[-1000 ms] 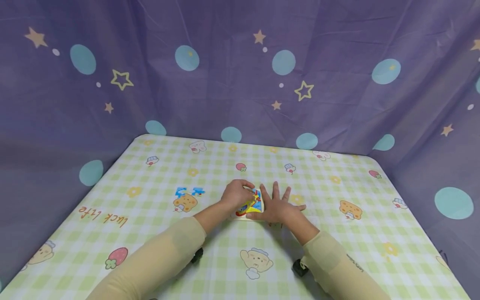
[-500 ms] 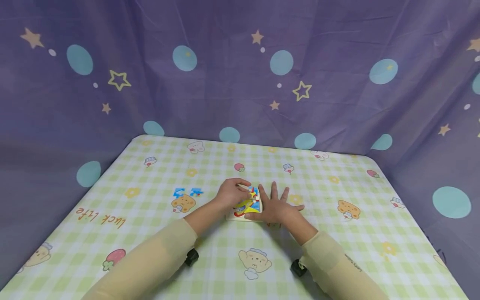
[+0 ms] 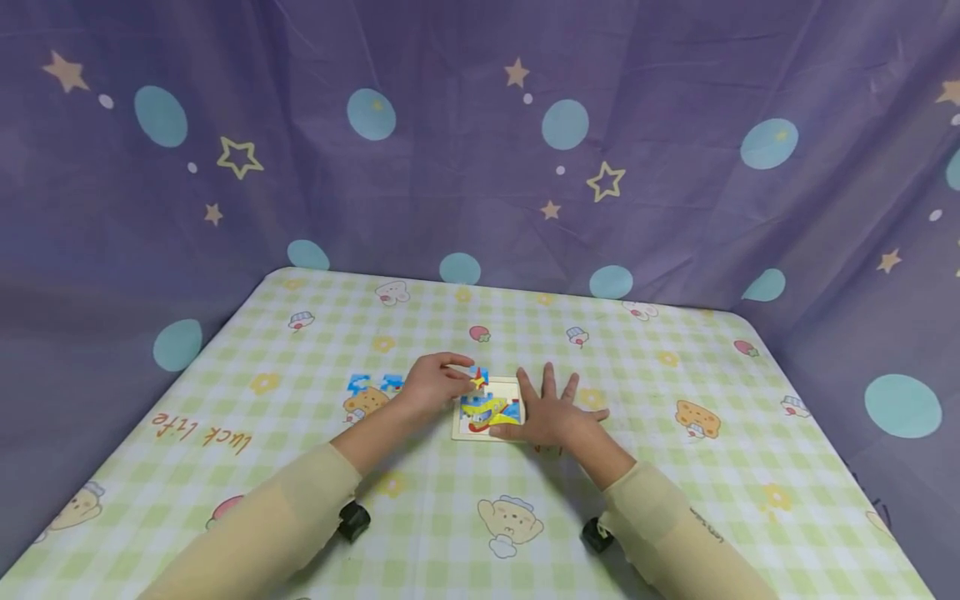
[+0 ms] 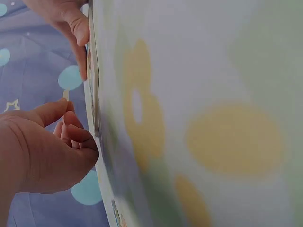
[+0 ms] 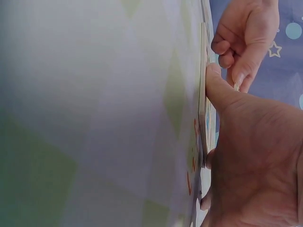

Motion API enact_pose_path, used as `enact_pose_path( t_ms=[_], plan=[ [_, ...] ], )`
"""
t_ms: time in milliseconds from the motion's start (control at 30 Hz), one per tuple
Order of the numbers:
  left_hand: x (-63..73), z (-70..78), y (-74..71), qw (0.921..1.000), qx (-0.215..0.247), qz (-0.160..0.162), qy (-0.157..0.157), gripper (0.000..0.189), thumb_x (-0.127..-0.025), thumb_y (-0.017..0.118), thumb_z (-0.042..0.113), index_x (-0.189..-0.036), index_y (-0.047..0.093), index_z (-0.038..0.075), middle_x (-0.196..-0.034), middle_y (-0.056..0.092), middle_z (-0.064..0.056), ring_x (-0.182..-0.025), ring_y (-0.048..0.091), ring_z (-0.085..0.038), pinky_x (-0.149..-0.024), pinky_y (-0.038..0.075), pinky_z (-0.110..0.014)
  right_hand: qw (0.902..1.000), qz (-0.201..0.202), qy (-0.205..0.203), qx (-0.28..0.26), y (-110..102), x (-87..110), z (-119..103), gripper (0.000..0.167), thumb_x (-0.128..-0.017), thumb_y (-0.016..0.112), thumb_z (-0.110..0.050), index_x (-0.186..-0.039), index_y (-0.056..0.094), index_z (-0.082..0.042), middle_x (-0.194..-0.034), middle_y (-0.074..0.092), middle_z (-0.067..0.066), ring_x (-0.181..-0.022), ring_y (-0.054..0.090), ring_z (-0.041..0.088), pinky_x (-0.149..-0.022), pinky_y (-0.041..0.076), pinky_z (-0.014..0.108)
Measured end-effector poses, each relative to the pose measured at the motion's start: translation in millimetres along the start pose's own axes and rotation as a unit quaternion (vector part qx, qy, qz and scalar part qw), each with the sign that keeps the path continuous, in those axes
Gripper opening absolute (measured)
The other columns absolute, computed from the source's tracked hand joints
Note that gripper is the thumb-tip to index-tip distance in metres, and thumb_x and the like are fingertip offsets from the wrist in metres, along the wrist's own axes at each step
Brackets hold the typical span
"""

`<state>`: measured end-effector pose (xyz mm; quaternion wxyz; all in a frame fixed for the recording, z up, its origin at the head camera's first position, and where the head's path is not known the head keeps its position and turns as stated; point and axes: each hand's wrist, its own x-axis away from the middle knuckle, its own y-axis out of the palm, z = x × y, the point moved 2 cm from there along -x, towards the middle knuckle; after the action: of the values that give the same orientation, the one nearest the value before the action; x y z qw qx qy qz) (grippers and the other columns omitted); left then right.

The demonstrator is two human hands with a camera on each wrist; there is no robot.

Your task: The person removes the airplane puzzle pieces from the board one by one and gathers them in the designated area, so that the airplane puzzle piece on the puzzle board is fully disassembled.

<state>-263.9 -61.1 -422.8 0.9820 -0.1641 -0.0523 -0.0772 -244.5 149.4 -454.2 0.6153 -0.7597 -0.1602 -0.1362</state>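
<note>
Over the far edge of the puzzle tray point(image 3: 506, 388), our left hand point(image 3: 433, 386) pinches a puzzle piece point(image 3: 482, 377), grip clamped on it; our right hand point(image 3: 551, 415), fingers spread apart, touches the tray's right side. Two blue pieces point(image 3: 359, 383) lie leftward on the surface point(image 3: 420, 542).

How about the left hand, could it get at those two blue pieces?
Probably: nothing seems to lie between the left hand and the blue pieces, though its grip is busy pinching another piece.

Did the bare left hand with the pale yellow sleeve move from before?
Yes: in the head view, the left hand has shifted left against the small red strawberry printed on the green-checked tablecloth.
</note>
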Motion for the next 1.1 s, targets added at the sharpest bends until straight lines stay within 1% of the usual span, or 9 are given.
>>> enact_pose_path(
  t_ms=[133, 267, 367, 500, 567, 667, 733, 867, 1100],
  plan=[
    [1.5, -3.2, -9.1, 1.0000, 0.003, 0.006, -0.005, 0.037, -0.085, 0.078, 0.002, -0.121, 0.070, 0.001, -0.093, 0.074, -0.010, -0.080, 0.068, -0.019, -0.070, 0.054, -0.033, 1.0000, -0.001, -0.001, -0.002, 1.2, -2.2, 0.7, 0.128, -0.060, 0.050, -0.100, -0.160, -0.006, -0.043, -0.165, -0.024, 0.008, -0.145, -0.021, 0.051, -0.080, 0.007, 0.094],
    [3.0, -6.9, -20.3, 0.9999, 0.000, 0.010, -0.010, 0.038, -0.084, 0.078, 0.001, -0.121, 0.069, 0.001, -0.095, 0.074, -0.011, -0.080, 0.068, -0.020, -0.068, 0.053, -0.032, 1.0000, -0.005, 0.001, -0.004, -0.9, 1.2, -0.9, 0.129, -0.059, 0.049, -0.101, -0.160, -0.006, -0.043, -0.165, -0.024, 0.008, -0.145, -0.021, 0.050, -0.080, 0.006, 0.094],
    [4.4, -9.8, -29.0, 0.9998, -0.009, 0.008, -0.013, 0.039, -0.084, 0.078, 0.002, -0.122, 0.069, 0.001, -0.098, 0.074, -0.011, -0.081, 0.067, -0.021, -0.067, 0.052, -0.031, 1.0000, -0.005, 0.002, -0.002, -3.2, 5.4, -3.1, 0.128, -0.061, 0.050, -0.100, -0.161, -0.005, -0.042, -0.166, -0.022, 0.009, -0.145, -0.021, 0.052, -0.080, 0.006, 0.094],
    [6.3, -13.6, -39.8, 0.9997, -0.018, 0.005, -0.015, 0.039, -0.085, 0.078, 0.002, -0.123, 0.068, 0.001, -0.100, 0.074, -0.013, -0.082, 0.066, -0.022, -0.067, 0.052, -0.030, 1.0000, -0.001, -0.001, 0.001, -10.1, 17.4, -8.6, 0.124, -0.067, 0.052, -0.096, -0.162, -0.002, -0.039, -0.167, -0.017, 0.012, -0.146, -0.017, 0.053, -0.081, 0.006, 0.094],
    [6.8, -16.2, -44.7, 0.9997, -0.018, 0.004, -0.017, 0.039, -0.086, 0.077, 0.001, -0.124, 0.068, 0.001, -0.102, 0.073, -0.013, -0.083, 0.066, -0.021, -0.067, 0.052, -0.030, 1.0000, 0.003, -0.006, 0.003, -9.8, 17.2, -8.5, 0.125, -0.066, 0.051, -0.097, -0.163, -0.001, -0.038, -0.167, -0.016, 0.013, -0.145, -0.017, 0.055, -0.079, 0.008, 0.094],
    [7.0, -19.4, -51.6, 0.9994, -0.024, 0.005, -0.024, 0.039, -0.086, 0.076, 0.001, -0.124, 0.067, 0.001, -0.104, 0.073, -0.013, -0.082, 0.065, -0.018, -0.065, 0.051, -0.029, 1.0000, -0.002, -0.007, 0.001, -12.2, 21.5, -10.4, 0.124, -0.067, 0.051, -0.096, -0.163, -0.002, -0.037, -0.167, -0.017, 0.013, -0.145, -0.018, 0.054, -0.080, 0.008, 0.094],
    [7.3, -21.2, -55.4, 0.9990, -0.029, 0.007, -0.034, 0.039, -0.087, 0.076, 0.003, -0.125, 0.067, 0.002, -0.105, 0.073, -0.013, -0.079, 0.064, -0.018, -0.063, 0.049, -0.029, 1.0000, -0.005, -0.009, -0.001, -12.9, 22.0, -10.9, 0.122, -0.069, 0.052, -0.094, -0.163, -0.002, -0.037, -0.167, -0.018, 0.013, -0.145, -0.018, 0.053, -0.081, 0.009, 0.094],
    [8.0, -22.7, -61.3, 0.9986, -0.028, 0.003, -0.044, 0.039, -0.088, 0.076, 0.003, -0.126, 0.066, 0.003, -0.108, 0.072, -0.014, -0.072, 0.060, -0.018, -0.058, 0.046, -0.028, 0.9999, -0.006, -0.012, -0.003, -17.2, 28.0, -13.6, 0.115, -0.077, 0.057, -0.086, -0.163, 0.000, -0.035, -0.167, -0.017, 0.013, -0.147, -0.016, 0.052, -0.085, 0.009, 0.093],
    [9.4, -25.2, -67.2, 0.9975, -0.037, -0.006, -0.060, 0.038, -0.089, 0.076, 0.005, -0.126, 0.065, 0.006, -0.107, 0.071, -0.012, -0.050, 0.045, -0.013, -0.050, 0.042, -0.027, 0.9999, -0.002, -0.013, -0.005, -18.5, 31.0, -14.2, 0.115, -0.077, 0.058, -0.085, -0.163, 0.001, -0.035, -0.167, -0.016, 0.014, -0.146, -0.015, 0.053, -0.085, 0.010, 0.093]
  ],
)
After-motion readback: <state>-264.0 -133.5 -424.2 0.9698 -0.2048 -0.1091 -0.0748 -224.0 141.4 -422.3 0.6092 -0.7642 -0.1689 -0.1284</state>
